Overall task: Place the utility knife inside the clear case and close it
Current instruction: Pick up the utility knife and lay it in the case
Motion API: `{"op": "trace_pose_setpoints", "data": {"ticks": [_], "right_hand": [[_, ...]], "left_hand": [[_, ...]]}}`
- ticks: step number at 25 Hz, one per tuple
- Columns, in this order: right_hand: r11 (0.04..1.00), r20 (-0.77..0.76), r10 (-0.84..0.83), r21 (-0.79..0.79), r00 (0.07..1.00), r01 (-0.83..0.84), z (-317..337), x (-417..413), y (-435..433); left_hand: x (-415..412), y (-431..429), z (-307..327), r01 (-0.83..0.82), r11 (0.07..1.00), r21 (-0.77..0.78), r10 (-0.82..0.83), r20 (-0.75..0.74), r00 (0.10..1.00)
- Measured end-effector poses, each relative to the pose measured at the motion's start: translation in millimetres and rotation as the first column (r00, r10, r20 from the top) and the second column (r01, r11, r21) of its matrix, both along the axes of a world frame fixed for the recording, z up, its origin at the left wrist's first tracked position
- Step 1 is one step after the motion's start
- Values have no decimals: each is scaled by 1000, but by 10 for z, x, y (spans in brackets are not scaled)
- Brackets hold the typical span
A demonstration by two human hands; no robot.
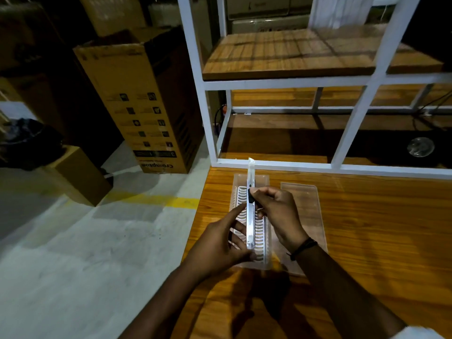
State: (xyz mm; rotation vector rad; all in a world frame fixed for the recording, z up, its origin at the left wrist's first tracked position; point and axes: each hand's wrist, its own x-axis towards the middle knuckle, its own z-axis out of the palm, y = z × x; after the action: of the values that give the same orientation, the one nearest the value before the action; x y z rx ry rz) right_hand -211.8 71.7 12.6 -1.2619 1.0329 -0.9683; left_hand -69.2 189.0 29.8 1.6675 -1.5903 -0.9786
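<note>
A long silver utility knife (250, 216) with a black slider is held lengthwise above the open clear case (263, 231), its blade tip pointing away from me. My right hand (276, 216) pinches it near the black slider. My left hand (220, 243) supports its near end, index finger stretched along the side. The case base has a white ribbed insert and lies on the wooden table (367, 228). The clear lid (308, 211) lies flat to the right of the base, partly under my right wrist.
A white metal shelf frame (352, 118) with wooden boards stands at the table's far edge. Left of the table, a tall cardboard box (141, 106), a smaller box (80, 174) and a black bag (27, 140) stand on the grey floor.
</note>
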Motion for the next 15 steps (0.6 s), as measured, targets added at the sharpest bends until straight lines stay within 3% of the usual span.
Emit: {"op": "trace_pose_setpoints", "data": {"ticks": [15], "right_hand": [[988,-67,-66,-146,996,56,136,245,172]], "left_hand": [[450,-168,39,118,989,-86,-119,-5,993]]}}
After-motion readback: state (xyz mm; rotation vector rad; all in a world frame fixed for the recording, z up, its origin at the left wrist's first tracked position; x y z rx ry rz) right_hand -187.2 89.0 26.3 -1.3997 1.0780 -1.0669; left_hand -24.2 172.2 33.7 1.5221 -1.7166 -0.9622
